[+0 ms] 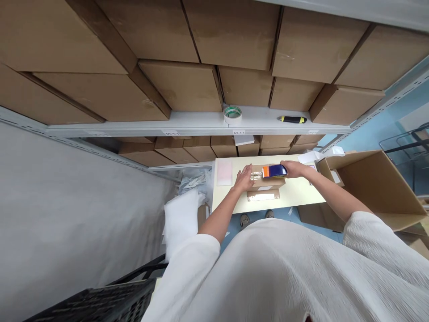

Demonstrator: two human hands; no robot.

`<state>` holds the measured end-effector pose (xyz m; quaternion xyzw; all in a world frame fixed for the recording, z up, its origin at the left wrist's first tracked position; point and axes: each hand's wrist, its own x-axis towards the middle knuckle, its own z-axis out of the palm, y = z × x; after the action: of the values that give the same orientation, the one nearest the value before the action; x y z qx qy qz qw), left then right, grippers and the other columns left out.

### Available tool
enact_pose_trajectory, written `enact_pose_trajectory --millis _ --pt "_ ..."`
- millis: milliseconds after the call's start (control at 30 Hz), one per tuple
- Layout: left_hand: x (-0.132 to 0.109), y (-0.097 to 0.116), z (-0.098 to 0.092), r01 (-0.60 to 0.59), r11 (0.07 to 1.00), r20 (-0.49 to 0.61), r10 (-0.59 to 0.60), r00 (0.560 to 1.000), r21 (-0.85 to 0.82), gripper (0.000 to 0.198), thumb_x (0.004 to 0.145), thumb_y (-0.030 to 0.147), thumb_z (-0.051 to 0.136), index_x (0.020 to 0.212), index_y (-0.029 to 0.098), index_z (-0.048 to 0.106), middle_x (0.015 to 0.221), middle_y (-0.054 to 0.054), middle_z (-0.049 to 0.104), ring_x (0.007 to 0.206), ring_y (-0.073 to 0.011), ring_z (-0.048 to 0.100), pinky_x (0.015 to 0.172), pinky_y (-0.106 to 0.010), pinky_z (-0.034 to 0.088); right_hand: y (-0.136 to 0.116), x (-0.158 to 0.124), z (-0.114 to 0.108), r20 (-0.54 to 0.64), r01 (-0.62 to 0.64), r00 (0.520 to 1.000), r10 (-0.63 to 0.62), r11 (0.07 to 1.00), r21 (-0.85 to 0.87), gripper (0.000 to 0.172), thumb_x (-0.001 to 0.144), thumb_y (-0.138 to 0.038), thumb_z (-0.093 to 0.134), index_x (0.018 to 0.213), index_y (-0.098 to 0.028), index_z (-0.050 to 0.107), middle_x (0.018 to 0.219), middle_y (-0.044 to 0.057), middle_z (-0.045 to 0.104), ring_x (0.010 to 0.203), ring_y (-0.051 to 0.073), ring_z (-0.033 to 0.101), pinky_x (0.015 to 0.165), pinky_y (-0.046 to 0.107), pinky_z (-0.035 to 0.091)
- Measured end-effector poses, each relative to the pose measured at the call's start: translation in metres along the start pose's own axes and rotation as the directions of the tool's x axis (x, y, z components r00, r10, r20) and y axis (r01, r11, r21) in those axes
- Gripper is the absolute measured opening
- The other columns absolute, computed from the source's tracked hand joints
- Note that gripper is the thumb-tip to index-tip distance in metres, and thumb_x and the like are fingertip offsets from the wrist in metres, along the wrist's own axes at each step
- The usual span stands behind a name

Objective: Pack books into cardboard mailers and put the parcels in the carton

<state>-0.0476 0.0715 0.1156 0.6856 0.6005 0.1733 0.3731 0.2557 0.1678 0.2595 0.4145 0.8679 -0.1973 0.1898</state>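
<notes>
A small cardboard box [276, 182] sits on the pale yellow table [295, 192], with a strip of clear tape [256, 175] along its top. My left hand [244, 178] rests against the box's left end, its fingers stretched out flat. In my right hand [291, 169] is a dark blue tape dispenser [277, 170] with an orange front, held low over the box top. Its front end touches or nearly touches the box. Directly in front lies another small cardboard box [250, 197] with a white label.
A pink-white sheet [224, 171] lies at the table's left. Shelves of cartons [182, 87] stand behind, holding a tape roll [232, 114] and a yellow-black utility knife [292, 120]. A large open carton [378, 188] is at right; white foam sheets [181, 221] and a black crate [110, 302] are left.
</notes>
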Motion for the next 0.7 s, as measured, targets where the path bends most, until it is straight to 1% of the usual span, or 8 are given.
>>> enact_pose_trajectory --millis 100,200,300,467,567,633,700 --pt "-0.001 0.000 -0.001 -0.002 1.000 0.014 0.002 1.000 0.031 0.102 0.093 0.031 0.072 0.177 0.024 0.014 0.185 -0.017 0.022 0.174 -0.0316 0.009 0.139 -0.058 0.007 0.027 -0.014 0.002 -0.004 -0.014 1.000 0.014 1.000 -0.016 0.040 0.084 -0.028 0.083 0.117 -0.025 0.060 0.119 0.012 0.075 0.102 0.029 0.071 0.070 0.031 0.045" --pt "-0.001 -0.001 -0.002 0.003 0.999 0.022 -0.004 1.000 0.044 0.100 0.094 0.032 0.071 0.177 0.025 0.016 0.185 -0.016 0.022 0.174 -0.0326 0.009 0.139 -0.058 0.007 0.061 -0.032 0.008 -0.007 -0.026 1.000 0.026 1.000 -0.004 0.038 0.083 -0.021 0.082 0.113 -0.024 0.061 0.116 0.011 0.074 0.098 0.028 0.070 0.072 0.031 0.045" --pt "0.000 -0.001 -0.002 0.010 0.997 0.032 -0.012 0.999 0.071 0.100 0.094 0.032 0.070 0.178 0.026 0.016 0.186 -0.015 0.020 0.174 -0.0336 0.009 0.139 -0.059 0.007 0.097 -0.051 0.016 -0.007 -0.035 0.999 0.035 0.999 -0.006 0.035 0.084 -0.016 0.078 0.113 -0.023 0.060 0.114 0.011 0.073 0.097 0.026 0.069 0.075 0.031 0.046" --pt "0.003 -0.002 -0.003 0.027 0.989 0.065 -0.037 0.997 0.144 0.101 0.095 0.034 0.068 0.178 0.024 0.012 0.186 -0.015 0.018 0.174 -0.0346 0.007 0.139 -0.062 0.008 0.149 -0.070 0.027 -0.024 -0.078 0.997 0.077 0.997 -0.025 0.035 0.085 -0.016 0.077 0.115 -0.022 0.061 0.114 0.014 0.073 0.101 0.029 0.070 0.076 0.033 0.046" --pt "0.005 0.000 -0.004 0.051 0.983 0.077 -0.065 0.995 0.178 0.102 0.094 0.034 0.067 0.179 0.025 0.011 0.186 -0.015 0.017 0.174 -0.0348 0.006 0.139 -0.062 0.009 0.168 -0.071 0.034 -0.028 -0.087 0.996 0.087 0.996 -0.003 0.037 0.083 -0.017 0.080 0.115 -0.022 0.062 0.113 0.014 0.074 0.101 0.031 0.070 0.076 0.033 0.047" --pt "0.005 0.001 -0.004 0.069 0.980 0.081 -0.086 0.993 0.187 0.102 0.094 0.035 0.067 0.179 0.025 0.011 0.187 -0.014 0.017 0.174 -0.0351 0.006 0.138 -0.063 0.011 0.173 -0.067 0.041 -0.016 -0.083 0.996 0.083 0.997 -0.004 0.037 0.084 -0.017 0.079 0.117 -0.022 0.062 0.114 0.015 0.073 0.100 0.030 0.071 0.075 0.033 0.046" --pt "0.005 0.003 -0.005 0.086 0.978 0.084 -0.103 0.991 0.191 0.101 0.093 0.035 0.066 0.179 0.025 0.012 0.187 -0.014 0.017 0.174 -0.0354 0.006 0.138 -0.064 0.011 0.172 -0.061 0.050 -0.007 -0.089 0.996 0.089 0.996 -0.019 0.038 0.086 -0.016 0.077 0.120 -0.021 0.062 0.118 0.016 0.073 0.101 0.031 0.071 0.074 0.033 0.047"
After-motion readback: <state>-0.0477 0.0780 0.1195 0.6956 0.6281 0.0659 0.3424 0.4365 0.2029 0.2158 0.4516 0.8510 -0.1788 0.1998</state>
